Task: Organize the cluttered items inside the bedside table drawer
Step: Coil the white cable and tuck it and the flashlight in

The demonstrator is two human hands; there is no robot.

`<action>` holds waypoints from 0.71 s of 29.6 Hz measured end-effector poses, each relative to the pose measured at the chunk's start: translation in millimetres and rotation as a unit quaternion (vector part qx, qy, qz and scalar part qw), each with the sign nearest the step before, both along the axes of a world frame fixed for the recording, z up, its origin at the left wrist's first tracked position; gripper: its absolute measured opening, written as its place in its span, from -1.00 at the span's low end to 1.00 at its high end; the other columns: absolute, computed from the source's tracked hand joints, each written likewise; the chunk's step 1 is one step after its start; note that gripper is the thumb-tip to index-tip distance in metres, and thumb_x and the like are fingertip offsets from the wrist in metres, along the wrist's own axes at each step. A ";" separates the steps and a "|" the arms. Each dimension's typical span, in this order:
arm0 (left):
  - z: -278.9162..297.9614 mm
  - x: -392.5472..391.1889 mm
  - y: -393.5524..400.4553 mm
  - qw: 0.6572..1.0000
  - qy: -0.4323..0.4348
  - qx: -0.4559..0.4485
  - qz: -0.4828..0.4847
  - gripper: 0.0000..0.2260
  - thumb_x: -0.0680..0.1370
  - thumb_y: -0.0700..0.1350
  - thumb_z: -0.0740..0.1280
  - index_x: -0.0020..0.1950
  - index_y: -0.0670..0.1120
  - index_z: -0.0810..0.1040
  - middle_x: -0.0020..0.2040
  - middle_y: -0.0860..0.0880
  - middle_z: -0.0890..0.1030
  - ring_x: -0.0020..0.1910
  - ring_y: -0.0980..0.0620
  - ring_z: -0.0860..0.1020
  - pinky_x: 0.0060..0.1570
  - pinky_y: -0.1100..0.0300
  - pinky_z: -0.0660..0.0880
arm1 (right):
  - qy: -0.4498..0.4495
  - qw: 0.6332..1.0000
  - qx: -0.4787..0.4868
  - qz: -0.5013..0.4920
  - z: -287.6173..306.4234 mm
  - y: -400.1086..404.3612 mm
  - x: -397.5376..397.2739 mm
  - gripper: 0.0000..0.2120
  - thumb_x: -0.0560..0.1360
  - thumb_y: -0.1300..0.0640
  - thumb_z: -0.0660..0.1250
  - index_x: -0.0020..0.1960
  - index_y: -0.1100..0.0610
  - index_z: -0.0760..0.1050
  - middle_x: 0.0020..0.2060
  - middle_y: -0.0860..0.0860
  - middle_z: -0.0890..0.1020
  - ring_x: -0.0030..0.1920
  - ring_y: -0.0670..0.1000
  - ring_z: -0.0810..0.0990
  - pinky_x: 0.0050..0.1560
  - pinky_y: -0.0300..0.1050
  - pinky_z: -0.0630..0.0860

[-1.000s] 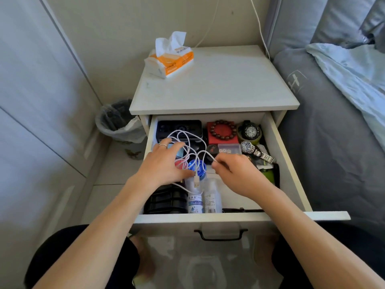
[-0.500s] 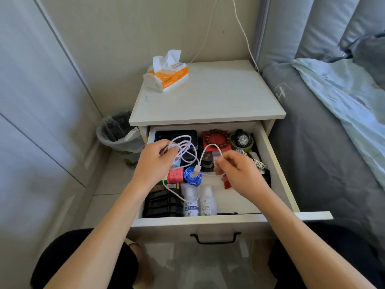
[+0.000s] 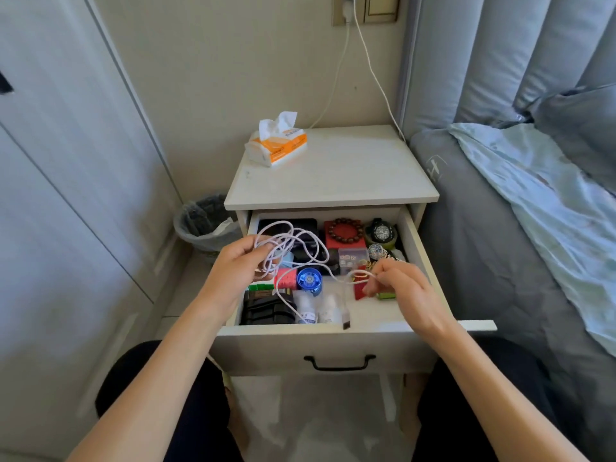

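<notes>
Both hands are over the open drawer of the bedside table, and from my seat I see them share one white cable. On the left, my left hand has its fingers curled round a bunch of the cable's loops, holding them up above the back-left part of the drawer. From there one strand runs right and slightly down to my right hand, whose thumb and fingertips pinch it over the right half of the drawer; a second strand drops from the left hand toward the drawer's front, ending in a dark plug near the front wall.

Under the left hand I make out a black case in the front-left corner, then a pink roll touching a blue round tin, with two small white bottles in front of them. Further right sit a red box with a bead bracelet on it, a small clear box, and two watches at the back right.

On the tabletop a tissue pack lies at the back-left corner. A lined bin stands on the floor left of the table, and a grey bed touches its right side.
</notes>
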State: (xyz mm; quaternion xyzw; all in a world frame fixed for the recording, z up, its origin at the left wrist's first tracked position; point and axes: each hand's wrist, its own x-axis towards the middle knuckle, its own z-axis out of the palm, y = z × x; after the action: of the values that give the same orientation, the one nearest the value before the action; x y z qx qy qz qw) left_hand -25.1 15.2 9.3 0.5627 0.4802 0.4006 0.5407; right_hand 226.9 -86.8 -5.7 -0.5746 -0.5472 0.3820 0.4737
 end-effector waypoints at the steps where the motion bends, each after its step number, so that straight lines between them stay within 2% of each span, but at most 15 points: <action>1: -1.8 -1.5 -1.3 1.000 -0.004 -0.001 -0.005 -0.77 0.65 -0.13 0.29 -0.05 0.09 0.72 -0.08 -0.03 0.73 -0.13 0.06 0.69 -0.21 0.23 0.56 | -0.013 1.000 0.003 0.000 0.4 -0.2 1.5 -0.66 0.50 0.08 0.12 -0.35 0.19 0.49 -0.33 0.09 0.61 -0.20 0.03 0.59 -0.08 -0.18 0.49; 3: -5.8 -3.0 -6.0 0.999 -0.018 -0.006 -0.026 -0.76 0.65 -0.15 0.28 -0.01 0.08 0.72 -0.03 -0.06 0.72 -0.06 0.03 0.68 -0.15 0.19 0.57 | -0.053 0.999 -0.005 -0.007 -2.3 0.6 3.3 -0.53 0.60 0.01 0.16 -0.39 0.23 0.46 -0.42 0.01 0.58 -0.27 -0.03 0.60 -0.11 -0.15 0.50; 5: -6.0 -2.3 -11.7 0.998 -0.042 -0.013 -0.049 -0.79 0.65 -0.16 0.29 0.02 0.04 0.72 0.01 -0.09 0.71 -0.03 0.00 0.67 -0.12 0.15 0.59 | -0.107 0.994 0.007 -0.032 -4.4 2.9 2.7 -0.55 0.58 0.03 0.30 -0.40 0.26 0.45 -0.50 -0.03 0.51 -0.43 -0.16 0.51 -0.31 -0.32 0.41; 6: -4.9 -2.2 -13.0 0.996 -0.059 -0.010 -0.061 -0.81 0.63 -0.15 0.30 0.04 0.01 0.72 0.01 -0.10 0.70 -0.04 0.00 0.66 -0.12 0.14 0.59 | -0.130 0.990 0.023 -0.045 -3.9 4.0 2.0 -0.60 0.55 0.06 0.36 -0.42 0.21 0.46 -0.50 -0.04 0.50 -0.45 -0.17 0.47 -0.35 -0.36 0.38; 8: 0.9 -2.4 -13.7 0.992 -0.093 0.002 -0.084 -0.83 0.58 -0.08 0.34 0.07 -0.04 0.71 -0.04 -0.10 0.67 -0.10 0.02 0.64 -0.15 0.15 0.60 | -0.156 0.985 0.057 -0.051 -2.3 7.1 0.8 -0.63 0.49 0.13 0.42 -0.45 0.03 0.40 -0.41 -0.08 0.55 -0.36 -0.17 0.53 -0.30 -0.36 0.42; 10: 2.1 0.1 -13.6 0.992 -0.080 0.023 -0.094 -0.82 0.52 -0.02 0.38 0.05 -0.01 0.70 -0.07 -0.07 0.68 -0.13 0.02 0.65 -0.19 0.17 0.60 | -0.190 0.979 0.058 -0.040 -2.0 8.2 0.0 -0.66 0.45 0.15 0.44 -0.41 0.06 0.36 -0.32 -0.04 0.59 -0.24 -0.14 0.59 -0.23 -0.29 0.49; 11: -0.6 1.2 -12.9 0.995 -0.032 0.046 -0.088 -0.85 0.51 -0.01 0.39 0.03 0.05 0.70 -0.07 -0.03 0.69 -0.13 0.02 0.67 -0.20 0.22 0.59 | -0.204 0.977 0.046 -0.033 -5.3 8.2 -3.0 -0.69 0.43 0.15 0.43 -0.38 0.10 0.36 -0.32 -0.02 0.59 -0.24 -0.13 0.58 -0.24 -0.25 0.50; 13: -20.8 27.0 -8.7 0.983 0.126 0.081 -0.108 -0.86 0.53 -0.09 0.40 0.01 0.15 0.66 -0.06 0.03 0.69 -0.07 0.03 0.68 -0.18 0.30 0.54 | -0.229 0.972 -0.008 -0.056 -18.5 1.9 9.8 -0.75 0.42 0.12 0.43 -0.33 0.13 0.40 -0.37 -0.01 0.56 -0.34 -0.14 0.50 -0.33 -0.30 0.42; 14: -28.4 28.3 -0.5 0.968 0.214 0.088 -0.101 -0.82 0.53 -0.12 0.41 0.05 0.15 0.63 -0.02 0.05 0.66 0.00 0.02 0.65 -0.12 0.32 0.50 | -0.241 0.969 -0.024 -0.055 -21.3 8.1 7.0 -0.78 0.42 0.11 0.43 -0.30 0.13 0.43 -0.37 -0.01 0.56 -0.37 -0.15 0.46 -0.36 -0.33 0.38; 16: -45.7 30.4 15.3 0.918 0.371 0.078 -0.115 -0.66 0.52 -0.11 0.43 0.27 0.08 0.54 0.16 0.01 0.57 0.19 -0.02 0.56 0.01 0.28 0.39 | -0.248 0.967 -0.048 -0.035 -30.2 13.7 4.9 -0.83 0.44 0.10 0.42 -0.25 0.10 0.46 -0.35 -0.04 0.57 -0.35 -0.14 0.46 -0.36 -0.33 0.35; 18: -56.1 31.2 27.7 0.872 0.460 0.071 -0.152 -0.52 0.50 -0.04 0.44 0.41 0.03 0.45 0.30 -0.08 0.50 0.30 -0.06 0.48 0.14 0.20 0.39 | -0.251 0.966 -0.064 -0.005 -33.2 17.5 1.6 -0.87 0.46 0.10 0.41 -0.23 0.05 0.48 -0.32 -0.08 0.58 -0.33 -0.14 0.49 -0.38 -0.39 0.34; 20: -60.3 35.5 28.8 0.834 0.508 0.069 -0.203 -0.58 0.49 0.07 0.42 0.33 0.07 0.48 0.28 -0.07 0.54 0.29 -0.06 0.47 0.22 0.09 0.44 | -0.255 0.965 -0.068 0.009 -36.8 17.5 0.2 -0.87 0.47 0.10 0.40 -0.22 0.00 0.49 -0.32 -0.12 0.57 -0.33 -0.18 0.49 -0.40 -0.43 0.35; 21: -61.5 39.1 26.5 0.813 0.533 0.072 -0.223 -0.68 0.49 0.11 0.40 0.22 0.12 0.52 0.22 -0.04 0.58 0.27 -0.05 0.46 0.21 0.05 0.46 | -0.258 0.964 -0.069 0.012 -38.4 16.0 -0.1 -0.87 0.47 0.09 0.40 -0.23 -0.01 0.49 -0.32 -0.12 0.57 -0.33 -0.19 0.49 -0.40 -0.43 0.35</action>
State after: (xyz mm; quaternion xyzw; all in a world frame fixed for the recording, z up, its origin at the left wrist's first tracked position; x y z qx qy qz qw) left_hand 14.0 41.6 -52.2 0.8171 0.5244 -0.0601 0.2318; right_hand 226.8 -70.8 -44.1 -0.6783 -0.6302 0.2632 0.2710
